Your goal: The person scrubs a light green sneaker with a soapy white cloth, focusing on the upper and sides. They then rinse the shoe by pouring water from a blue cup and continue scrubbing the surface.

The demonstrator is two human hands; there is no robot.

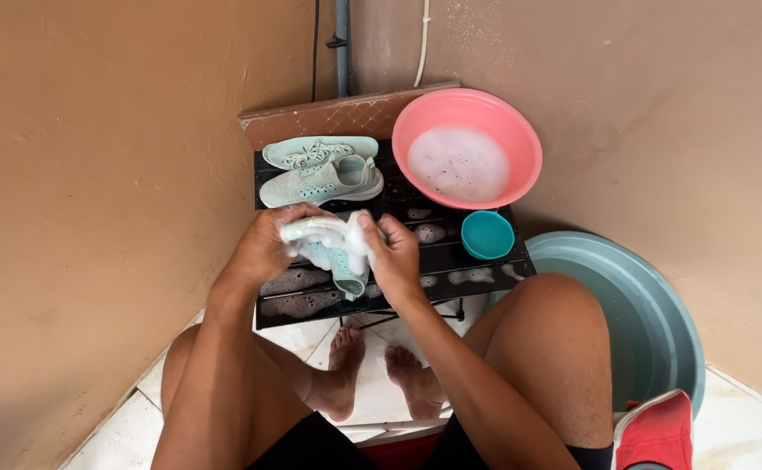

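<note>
Both hands [329, 248] gripping sudsy cloth [333, 248], probably a sock, black slatted table [477, 265], tan walls [94, 174]

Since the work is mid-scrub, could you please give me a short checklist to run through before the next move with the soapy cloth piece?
1. Both hands grip the soapy pale mint cloth piece: left hand, right hand: ok.
2. Round pink plastic basin holds sudsy water: ok.
3. Small teal plastic cup stands upright beside the basin: ok.
4. Pair of mint green lace-up sneakers sits clear of the hands: ok.
5. Black slatted table free of foam: not ok.
6. Cloth piece fully clean: cannot tell.
</note>
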